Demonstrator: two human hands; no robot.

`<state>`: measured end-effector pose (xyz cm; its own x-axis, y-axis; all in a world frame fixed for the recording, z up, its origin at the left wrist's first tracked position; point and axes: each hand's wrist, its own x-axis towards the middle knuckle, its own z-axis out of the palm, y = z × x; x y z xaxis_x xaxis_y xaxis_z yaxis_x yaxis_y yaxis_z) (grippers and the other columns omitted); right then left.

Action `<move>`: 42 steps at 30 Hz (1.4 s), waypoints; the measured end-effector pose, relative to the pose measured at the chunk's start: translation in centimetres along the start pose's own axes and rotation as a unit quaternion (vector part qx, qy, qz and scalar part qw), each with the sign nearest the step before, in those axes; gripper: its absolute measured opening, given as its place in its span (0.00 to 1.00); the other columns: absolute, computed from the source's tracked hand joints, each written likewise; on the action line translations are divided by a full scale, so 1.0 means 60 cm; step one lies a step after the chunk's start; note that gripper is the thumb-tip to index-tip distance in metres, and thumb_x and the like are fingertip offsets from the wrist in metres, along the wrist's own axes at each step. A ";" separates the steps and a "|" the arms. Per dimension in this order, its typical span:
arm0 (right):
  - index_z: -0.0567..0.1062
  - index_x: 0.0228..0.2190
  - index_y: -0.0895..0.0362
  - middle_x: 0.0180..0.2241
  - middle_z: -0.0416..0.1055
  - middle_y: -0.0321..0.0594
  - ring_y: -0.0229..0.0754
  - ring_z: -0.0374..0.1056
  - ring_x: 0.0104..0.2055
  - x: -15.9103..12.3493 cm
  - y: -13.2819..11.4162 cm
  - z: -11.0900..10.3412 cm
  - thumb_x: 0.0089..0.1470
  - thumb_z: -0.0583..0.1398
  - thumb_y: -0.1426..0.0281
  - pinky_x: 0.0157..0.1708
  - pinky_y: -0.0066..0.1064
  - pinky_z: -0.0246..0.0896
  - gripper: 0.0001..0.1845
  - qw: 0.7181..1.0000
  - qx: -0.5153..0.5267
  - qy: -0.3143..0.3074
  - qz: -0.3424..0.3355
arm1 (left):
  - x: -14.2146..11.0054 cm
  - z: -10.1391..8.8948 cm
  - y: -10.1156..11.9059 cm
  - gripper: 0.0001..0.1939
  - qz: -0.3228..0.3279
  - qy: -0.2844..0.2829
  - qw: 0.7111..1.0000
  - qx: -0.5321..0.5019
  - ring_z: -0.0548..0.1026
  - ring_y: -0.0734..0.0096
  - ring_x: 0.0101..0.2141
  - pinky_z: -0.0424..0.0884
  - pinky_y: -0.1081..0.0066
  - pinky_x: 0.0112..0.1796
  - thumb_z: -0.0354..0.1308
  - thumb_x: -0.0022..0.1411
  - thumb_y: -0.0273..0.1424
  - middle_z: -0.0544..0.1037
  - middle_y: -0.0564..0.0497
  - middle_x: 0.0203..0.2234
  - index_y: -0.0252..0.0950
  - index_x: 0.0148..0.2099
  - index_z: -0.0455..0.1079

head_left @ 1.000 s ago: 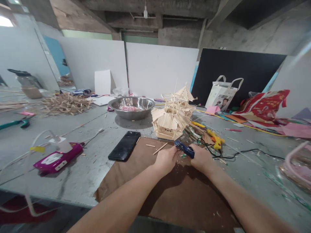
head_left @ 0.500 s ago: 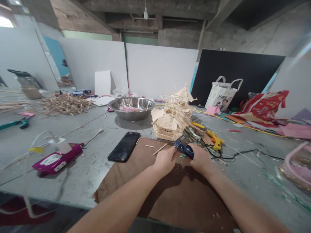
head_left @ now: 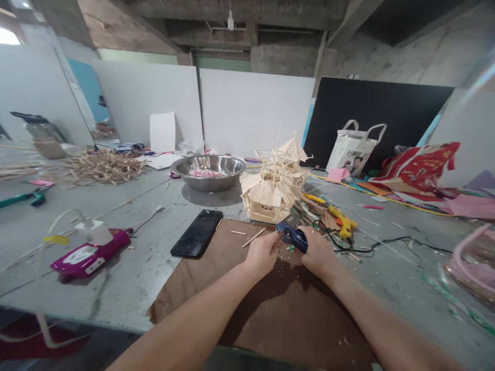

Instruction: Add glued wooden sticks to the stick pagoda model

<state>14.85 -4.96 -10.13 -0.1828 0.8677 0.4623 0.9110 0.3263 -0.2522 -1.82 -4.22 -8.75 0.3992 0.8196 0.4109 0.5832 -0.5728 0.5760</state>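
A hand tool (head_left: 293,237) in dark blue, smooth and faintly glossy, with a narrow, rounded body, sits between the person's two hands, above the far part of a flat brown sheet (head_left: 294,319) whose dull surface is creased at the left corner and sprinkled with pale crumbs. The right hand (head_left: 317,251) has its fingers wrapped closely round the handle end. The left hand (head_left: 262,253) meets the opposite end with its fingers bent and reaching toward the tool's head; how wide those fingertips stand, and whether they pinch anything, cannot be told, since the back of the hand hides them. Just beyond stands a model (head_left: 270,196) built of slim, pale wooden sticks, its ribbed roof panels sloping outward above a many-sided, railed base. Loose sticks (head_left: 254,237) of the same pale wood, straight and thin, lie on the sheet left of the tool, near a glossy black phone (head_left: 197,233), a flat oblong with rounded corners. Behind is a round, shiny metal basin (head_left: 209,184); to the right lies a glue gun (head_left: 343,221) of yellow plastic on the scuffed grey table (head_left: 127,288). The tool's long axis runs aslant, from the right hand up and leftward; its head points to the left and slightly away from the person, toward the left fingertips.
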 end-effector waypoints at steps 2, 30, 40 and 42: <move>0.63 0.39 0.60 0.38 0.66 0.47 0.46 0.61 0.40 0.001 -0.001 -0.001 0.40 0.53 0.73 0.38 0.34 0.54 0.19 1.000 0.009 0.009 -0.012 | 0.000 0.001 -0.002 0.11 0.007 0.001 1.000 -0.022 0.64 0.76 0.23 0.57 0.77 0.25 0.42 0.55 0.27 0.67 0.53 0.19 0.34 0.31 0.66; 0.62 0.40 0.60 0.38 0.66 0.48 0.46 0.62 0.40 0.000 0.001 -0.008 0.42 0.54 0.69 0.39 0.36 0.56 0.20 0.996 0.050 0.040 -0.059 | 0.009 0.002 0.008 0.18 -0.108 -0.083 0.878 -0.458 0.47 0.86 0.15 0.43 0.78 0.17 0.52 0.48 0.44 0.50 0.62 0.11 0.32 0.26 0.60; 0.62 0.40 0.60 0.37 0.66 0.48 0.46 0.62 0.39 0.000 0.003 -0.006 0.42 0.54 0.69 0.39 0.35 0.55 0.19 0.997 0.035 0.031 -0.063 | 0.008 0.004 0.004 0.18 -0.086 -0.092 0.889 -0.441 0.49 0.85 0.16 0.44 0.78 0.18 0.51 0.49 0.44 0.52 0.60 0.12 0.32 0.23 0.58; 0.62 0.39 0.61 0.37 0.66 0.48 0.46 0.62 0.40 0.000 0.002 -0.006 0.42 0.53 0.70 0.39 0.35 0.55 0.19 0.997 0.029 0.030 -0.065 | 0.007 0.004 0.005 0.18 -0.084 -0.090 0.892 -0.436 0.49 0.84 0.16 0.45 0.78 0.19 0.52 0.48 0.43 0.53 0.60 0.12 0.33 0.22 0.58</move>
<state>15.12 -5.05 -9.83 -0.2733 0.7930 0.5446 0.8577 0.4572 -0.2353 -1.32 -4.03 -8.56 0.5098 0.8386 0.1920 -0.0942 -0.1675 0.9814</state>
